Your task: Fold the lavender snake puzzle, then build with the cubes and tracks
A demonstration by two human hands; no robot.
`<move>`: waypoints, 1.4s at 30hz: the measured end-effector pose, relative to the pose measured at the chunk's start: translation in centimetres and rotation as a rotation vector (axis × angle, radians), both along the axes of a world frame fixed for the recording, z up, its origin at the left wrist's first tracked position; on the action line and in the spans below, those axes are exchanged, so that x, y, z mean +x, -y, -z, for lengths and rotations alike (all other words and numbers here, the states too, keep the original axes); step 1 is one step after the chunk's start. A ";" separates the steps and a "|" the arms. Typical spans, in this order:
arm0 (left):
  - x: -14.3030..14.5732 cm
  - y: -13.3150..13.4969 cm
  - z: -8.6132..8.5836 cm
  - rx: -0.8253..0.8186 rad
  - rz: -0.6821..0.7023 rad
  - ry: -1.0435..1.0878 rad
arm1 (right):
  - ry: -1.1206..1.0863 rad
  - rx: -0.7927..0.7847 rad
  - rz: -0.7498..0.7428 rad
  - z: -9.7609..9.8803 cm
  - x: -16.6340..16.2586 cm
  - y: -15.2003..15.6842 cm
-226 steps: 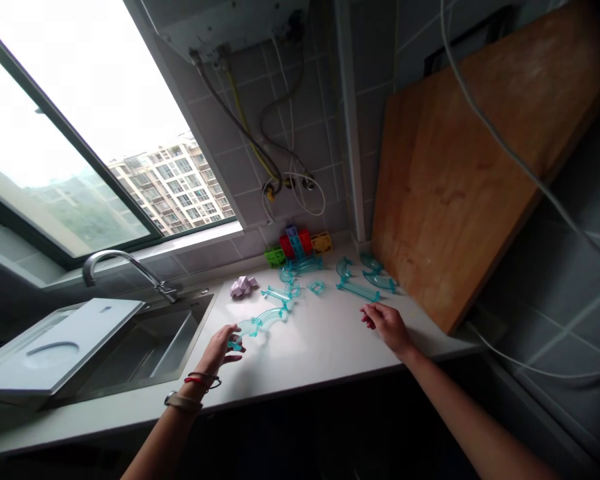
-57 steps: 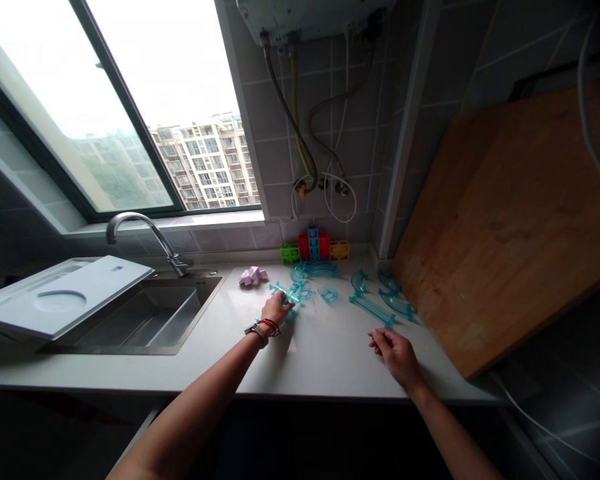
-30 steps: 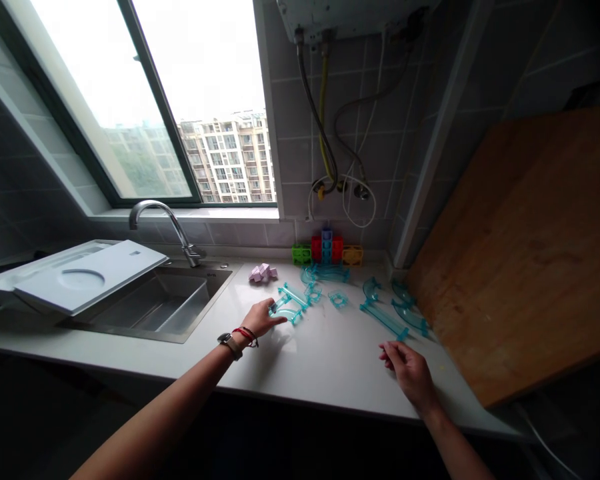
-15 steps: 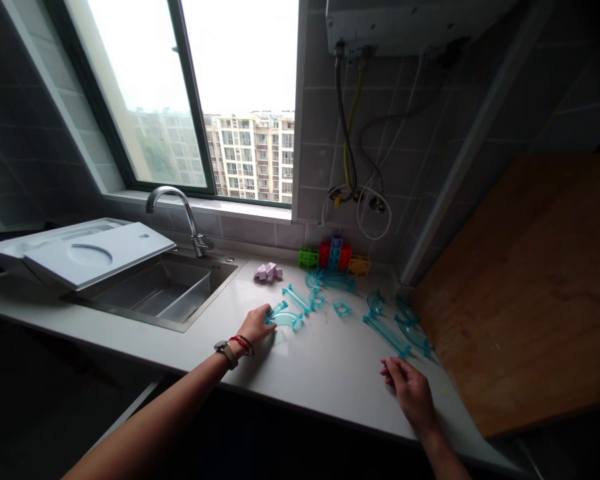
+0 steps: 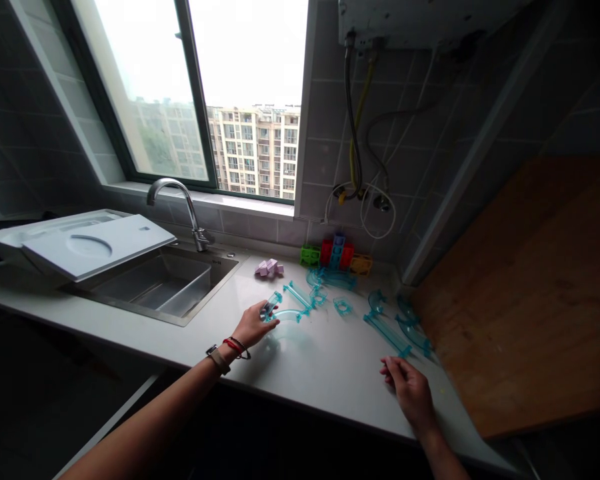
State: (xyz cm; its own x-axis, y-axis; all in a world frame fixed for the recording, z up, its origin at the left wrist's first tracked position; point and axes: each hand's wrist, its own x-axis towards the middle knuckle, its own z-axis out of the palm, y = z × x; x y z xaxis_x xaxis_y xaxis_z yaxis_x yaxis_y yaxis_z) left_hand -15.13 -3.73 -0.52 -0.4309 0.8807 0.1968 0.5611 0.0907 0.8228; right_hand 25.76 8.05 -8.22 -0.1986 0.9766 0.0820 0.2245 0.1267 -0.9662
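My left hand point(image 5: 253, 325) pinches a short clear-blue track piece point(image 5: 272, 305) and holds it just above the white counter point(image 5: 325, 373). A curved blue track piece point(image 5: 289, 315) lies right beside it. More blue track pieces point(image 5: 391, 327) lie scattered to the right, near the wooden board. My right hand point(image 5: 411, 395) rests on the counter with its fingers curled, just below a long straight blue piece; nothing shows in it. A stack of coloured blocks point(image 5: 336, 254) stands at the wall. A small lilac block cluster point(image 5: 269, 268) lies near the sink.
A steel sink point(image 5: 155, 287) with a tap point(image 5: 180, 203) is on the left, with a white lid point(image 5: 85, 241) propped over it. A big wooden board point(image 5: 525, 293) leans against the right wall. Hoses and cables point(image 5: 357, 160) hang below a wall heater.
My left hand has closed on the short blue piece and lifted it off the counter. My right hand has stayed where it was. The view has swung slightly left.
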 end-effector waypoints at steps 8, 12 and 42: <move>3.4 -0.6 -1.5 0.100 0.136 0.244 | 0.012 0.011 -0.020 0.0 -0.1 0.0; 5.7 -2.2 -1.4 0.114 0.258 0.452 | 0.040 0.032 -0.043 -0.6 -0.5 0.4; 10.2 -12.2 1.2 0.227 0.449 0.694 | -0.670 -0.742 -0.519 -6.5 -12.5 -7.4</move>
